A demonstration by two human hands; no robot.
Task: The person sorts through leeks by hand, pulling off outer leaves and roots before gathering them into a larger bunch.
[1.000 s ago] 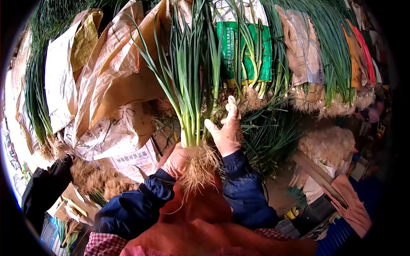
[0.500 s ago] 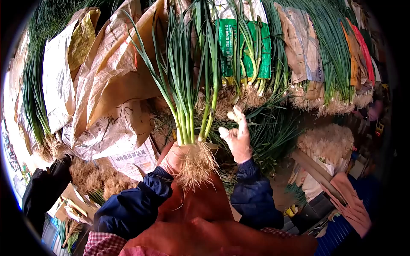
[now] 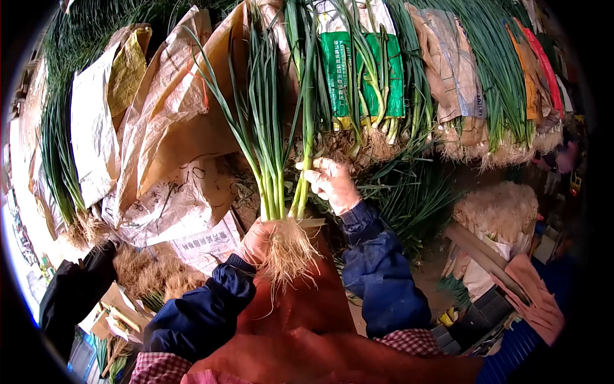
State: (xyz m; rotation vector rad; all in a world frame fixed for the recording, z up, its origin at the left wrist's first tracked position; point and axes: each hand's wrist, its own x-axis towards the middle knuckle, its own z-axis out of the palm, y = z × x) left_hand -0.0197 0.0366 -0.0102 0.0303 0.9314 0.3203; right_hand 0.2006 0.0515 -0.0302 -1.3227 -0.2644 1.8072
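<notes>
A bunch of green onions (image 3: 274,185) stands upright before me, leaves up and pale roots hanging over my apron. My left hand (image 3: 257,241) is closed round its base just above the roots; part of the grip is hidden by the stalks and roots. On the bunch's right side, my right hand (image 3: 334,185) has its thumb and fingers on a green onion stalk (image 3: 303,182) that leans slightly apart from the others. Behind the bunch, a few loose green onions (image 3: 377,89) lie across a green and white sack (image 3: 336,70).
Several piles of green onions (image 3: 492,89) with sacks between them line the far side. Cut leaves (image 3: 409,198) lie heaped beyond my right forearm. A wooden bar (image 3: 486,259) is at right, beside rooted bundles (image 3: 495,211). Another person's dark sleeve (image 3: 77,288) reaches in at left.
My right hand has moved left and down from beside the bunch, closing on a stalk at its right side. My left hand keeps its hold on the base.
</notes>
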